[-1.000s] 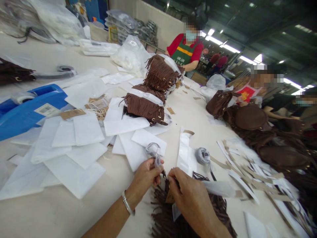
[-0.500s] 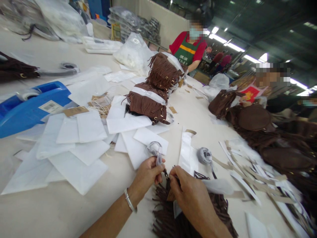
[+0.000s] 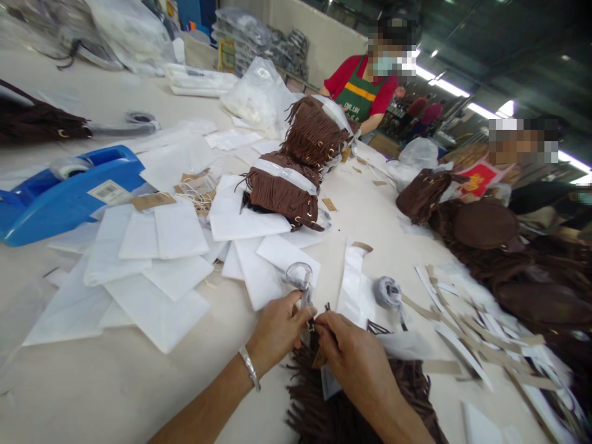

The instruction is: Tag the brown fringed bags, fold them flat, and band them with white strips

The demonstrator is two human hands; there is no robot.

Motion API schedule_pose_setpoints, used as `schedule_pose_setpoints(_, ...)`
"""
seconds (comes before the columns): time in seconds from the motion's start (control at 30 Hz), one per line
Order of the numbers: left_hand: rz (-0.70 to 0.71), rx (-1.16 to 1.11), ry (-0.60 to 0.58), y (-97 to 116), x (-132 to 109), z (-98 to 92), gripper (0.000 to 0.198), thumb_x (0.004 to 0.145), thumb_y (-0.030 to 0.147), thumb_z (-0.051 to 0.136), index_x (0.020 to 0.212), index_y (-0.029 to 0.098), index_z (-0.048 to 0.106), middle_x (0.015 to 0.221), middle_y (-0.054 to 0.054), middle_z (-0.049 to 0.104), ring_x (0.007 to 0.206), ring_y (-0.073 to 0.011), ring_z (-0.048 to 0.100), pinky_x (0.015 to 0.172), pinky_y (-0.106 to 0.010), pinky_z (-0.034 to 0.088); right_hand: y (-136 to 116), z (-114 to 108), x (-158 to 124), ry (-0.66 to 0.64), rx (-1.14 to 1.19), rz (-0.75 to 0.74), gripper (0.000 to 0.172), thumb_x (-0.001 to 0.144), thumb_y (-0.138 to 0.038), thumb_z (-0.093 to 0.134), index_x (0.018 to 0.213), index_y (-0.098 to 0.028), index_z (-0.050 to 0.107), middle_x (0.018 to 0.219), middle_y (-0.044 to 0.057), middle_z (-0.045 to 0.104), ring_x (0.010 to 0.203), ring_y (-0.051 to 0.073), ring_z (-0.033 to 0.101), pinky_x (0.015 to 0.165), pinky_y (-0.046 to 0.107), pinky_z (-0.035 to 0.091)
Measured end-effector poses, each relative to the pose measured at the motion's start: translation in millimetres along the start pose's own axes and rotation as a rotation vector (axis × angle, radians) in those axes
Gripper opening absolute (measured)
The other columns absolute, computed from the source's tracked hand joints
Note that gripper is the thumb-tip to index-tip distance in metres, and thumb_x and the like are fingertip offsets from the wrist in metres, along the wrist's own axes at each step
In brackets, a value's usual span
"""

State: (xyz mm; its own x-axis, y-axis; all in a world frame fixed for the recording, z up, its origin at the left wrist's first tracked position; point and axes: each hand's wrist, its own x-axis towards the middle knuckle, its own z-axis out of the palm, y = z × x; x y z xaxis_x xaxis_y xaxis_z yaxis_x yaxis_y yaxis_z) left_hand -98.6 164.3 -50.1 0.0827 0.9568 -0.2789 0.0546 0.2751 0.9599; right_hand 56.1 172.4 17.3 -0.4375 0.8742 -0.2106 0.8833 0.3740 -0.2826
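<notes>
A brown fringed bag lies at the bottom of the view, partly under my right hand. My left hand pinches a bag strap wrapped in clear plastic, whose coiled end sticks up above the fingers. Close against it, the fingers of my right hand are closed at the strap's dark end near the bag's hardware; the exact piece they pinch is hidden. A tan tag and a pale label hang under the right hand. Another wrapped strap coil rests to the right.
Folded white sheets and a blue tape dispenser lie on the left. Two fringed bags with white bands sit ahead. Paper strips and piled brown bags fill the right. A co-worker in a green apron stands opposite.
The view has shifted slightly, so the table things appear farther right. My hands have drawn closer together at the strap's end, and both stay closed.
</notes>
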Motion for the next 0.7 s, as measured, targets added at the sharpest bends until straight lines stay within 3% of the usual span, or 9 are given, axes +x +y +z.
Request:
schedule_pose_setpoints(0.17, -0.056, -0.063, -0.141, -1.1, 0.8, -3.4, 0.013, 0.083, 0.033, 0.051, 0.088, 0.021, 0.051, 0.061, 0.002, 0.06, 0.048, -0.0143, 0.057, 0.045, -0.022, 0.044, 0.4, 0.7, 1.6, -0.029, 0.006, 0.003, 0.019, 0.095, -0.023, 0.039, 0.093, -0.024, 0.058, 0.086, 0.0, 0.064, 0.078, 0.017, 0.063, 0.067, 0.026, 0.037)
schedule_pose_setpoints(0.27, -0.075, -0.104, -0.196, 0.8, 0.5, -5.1, 0.019, 0.072, 0.019, 0.055, 0.091, 0.02, 0.051, 0.075, 0.0, 0.064, 0.058, -0.014, 0.06, 0.048, -0.022, 0.046, 1.5, 1.0, 1.7, -0.037, 0.009, 0.013, 0.019, 0.095, -0.023, 0.039, 0.094, -0.024, 0.058, 0.085, 0.0, 0.064, 0.079, 0.017, 0.063, 0.068, 0.026, 0.038)
schedule_pose_setpoints(0.37, -0.08, -0.097, -0.169, 0.0, -0.1, -2.5, 0.02, 0.068, 0.014, 0.053, 0.087, 0.02, 0.051, 0.075, 0.001, 0.062, 0.059, -0.0135, 0.06, 0.046, -0.02, 0.045, 2.2, 1.1, 1.0, -0.04, 0.007, 0.01, 0.019, 0.095, -0.023, 0.039, 0.093, -0.024, 0.058, 0.085, 0.0, 0.064, 0.08, 0.017, 0.063, 0.069, 0.025, 0.038)
schedule_pose_setpoints(0.53, -0.045, -0.022, -0.089, -8.0, 1.3, 4.8, 0.013, 0.074, 0.017, 0.05, 0.086, 0.021, 0.05, 0.065, 0.004, 0.058, 0.052, -0.0124, 0.056, 0.045, -0.02, 0.041, 1.5, 3.7, 1.2, -0.035, -0.013, 0.002, 0.019, 0.096, -0.021, 0.039, 0.094, -0.024, 0.058, 0.086, 0.0, 0.064, 0.079, 0.016, 0.063, 0.068, 0.025, 0.038)
schedule_pose_setpoints(0.7, 0.019, 0.224, -0.012, -1.1, 1.5, 2.6, 0.012, 0.074, 0.013, 0.048, 0.083, 0.021, 0.052, 0.066, 0.003, 0.059, 0.057, -0.0129, 0.057, 0.052, -0.021, 0.039, -0.4, 4.2, 0.4, -0.035, -0.053, -0.008, 0.02, 0.096, -0.021, 0.04, 0.102, -0.025, 0.058, 0.091, 0.001, 0.064, 0.082, 0.017, 0.063, 0.07, 0.026, 0.039)
